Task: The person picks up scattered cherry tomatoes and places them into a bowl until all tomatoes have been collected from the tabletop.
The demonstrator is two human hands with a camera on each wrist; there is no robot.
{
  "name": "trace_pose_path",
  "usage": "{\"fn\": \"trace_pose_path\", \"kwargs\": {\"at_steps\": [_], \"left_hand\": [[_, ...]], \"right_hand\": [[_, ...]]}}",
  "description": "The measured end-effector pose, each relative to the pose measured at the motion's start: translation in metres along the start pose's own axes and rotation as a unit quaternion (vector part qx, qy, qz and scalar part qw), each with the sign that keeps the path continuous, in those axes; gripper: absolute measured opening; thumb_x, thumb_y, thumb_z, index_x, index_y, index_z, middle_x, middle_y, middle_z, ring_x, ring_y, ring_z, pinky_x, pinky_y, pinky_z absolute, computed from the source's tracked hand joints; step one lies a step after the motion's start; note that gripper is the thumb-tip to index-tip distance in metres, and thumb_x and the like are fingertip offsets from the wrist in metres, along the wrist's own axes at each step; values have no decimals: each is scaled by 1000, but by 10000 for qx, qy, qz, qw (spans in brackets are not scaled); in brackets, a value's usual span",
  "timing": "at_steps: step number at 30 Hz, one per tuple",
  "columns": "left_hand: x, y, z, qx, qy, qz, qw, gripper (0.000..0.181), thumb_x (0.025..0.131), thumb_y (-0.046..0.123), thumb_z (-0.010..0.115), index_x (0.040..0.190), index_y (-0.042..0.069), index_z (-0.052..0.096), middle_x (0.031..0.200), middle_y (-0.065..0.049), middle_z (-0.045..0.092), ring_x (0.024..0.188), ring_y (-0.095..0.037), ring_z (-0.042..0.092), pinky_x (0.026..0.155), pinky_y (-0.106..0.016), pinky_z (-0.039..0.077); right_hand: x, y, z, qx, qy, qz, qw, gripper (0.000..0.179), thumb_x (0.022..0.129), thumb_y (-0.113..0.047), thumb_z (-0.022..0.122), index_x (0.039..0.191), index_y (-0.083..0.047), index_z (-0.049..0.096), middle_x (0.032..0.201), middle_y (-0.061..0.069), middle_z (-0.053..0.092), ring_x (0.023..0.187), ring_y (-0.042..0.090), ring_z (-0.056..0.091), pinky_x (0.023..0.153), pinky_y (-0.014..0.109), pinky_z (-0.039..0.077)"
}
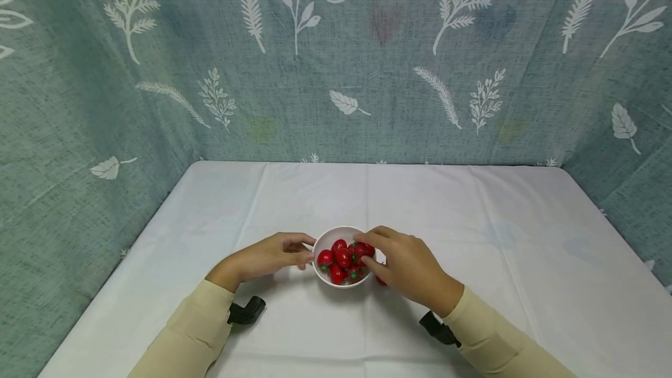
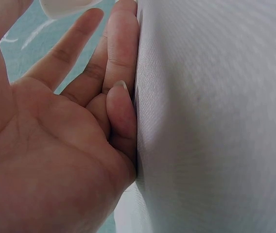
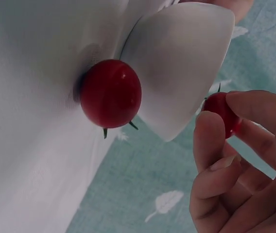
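A white bowl (image 1: 315,273) holds several red cherry tomatoes (image 1: 343,258) with green stems. At its left side rests my left hand (image 1: 278,256), thumb and forefinger right at the bowl's wall and the fingers loosely extended. In the left wrist view, the edge of this hand lies along the tablecloth. Over the bowl's right rim, my right hand (image 1: 412,264) pinches a cherry tomato (image 3: 219,110) between thumb and fingers. Another cherry tomato (image 3: 111,92) lies on the cloth just right of the bowl, mostly hidden behind the right hand in the head view.
White cloth (image 1: 446,203) with fold creases covers the table. A grey-green curtain (image 1: 325,74) with white leaf prints hangs along the back and both sides. Black wrist mounts (image 1: 247,311) stick out from both sleeves.
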State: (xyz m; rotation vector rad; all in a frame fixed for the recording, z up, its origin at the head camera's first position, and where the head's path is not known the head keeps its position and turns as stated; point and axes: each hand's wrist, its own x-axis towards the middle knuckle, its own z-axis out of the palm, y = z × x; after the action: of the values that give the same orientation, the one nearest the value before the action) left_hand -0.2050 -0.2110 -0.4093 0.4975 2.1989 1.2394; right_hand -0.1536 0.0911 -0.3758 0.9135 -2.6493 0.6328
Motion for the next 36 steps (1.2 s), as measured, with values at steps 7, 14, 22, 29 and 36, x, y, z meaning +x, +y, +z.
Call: {"fn": "trace_pose_path", "kwargs": {"at_steps": [7,14,22,29,36], "left_hand": [[0,0,-1,53,-17,-2,10000,45,98,36,64,136,12,58,109,-7,70,99,-20,63,93,-38,43],[0,0,0,34,-30,42,10000,45,98,35,64,136,11,58,108,-7,71,99,-20,64,94,-38,43],[-1,2,0,14,-36,9,10000,46,98,36,64,136,10,57,109,-7,71,98,-19,64,94,-37,44],[-2,4,-2,58,-2,-29,10000,46,98,36,64,136,12,58,109,-7,71,99,-20,64,93,-37,44],[-2,2,-1,-16,-33,-63,10000,46,98,37,64,136,12,58,109,-6,70,100,-20,64,93,-38,44]], "right_hand": [[-1,-2,4,252,65,-133,9996,38,85,-25,81,120,-18,68,113,-1,74,95,13,72,76,31,57],[-1,-2,8,332,32,-182,9993,35,83,-23,83,115,-20,69,109,-3,76,95,10,72,77,30,58],[0,-1,10,314,-232,-71,9992,36,82,-25,84,114,-21,70,107,-3,75,82,6,67,69,23,53],[0,-1,9,263,-263,-45,9993,38,82,-26,84,116,-21,69,110,-2,75,84,8,68,70,24,54],[-1,0,4,201,-320,-49,9993,39,82,-28,84,117,-19,70,109,-1,74,73,8,65,62,21,47]]}}
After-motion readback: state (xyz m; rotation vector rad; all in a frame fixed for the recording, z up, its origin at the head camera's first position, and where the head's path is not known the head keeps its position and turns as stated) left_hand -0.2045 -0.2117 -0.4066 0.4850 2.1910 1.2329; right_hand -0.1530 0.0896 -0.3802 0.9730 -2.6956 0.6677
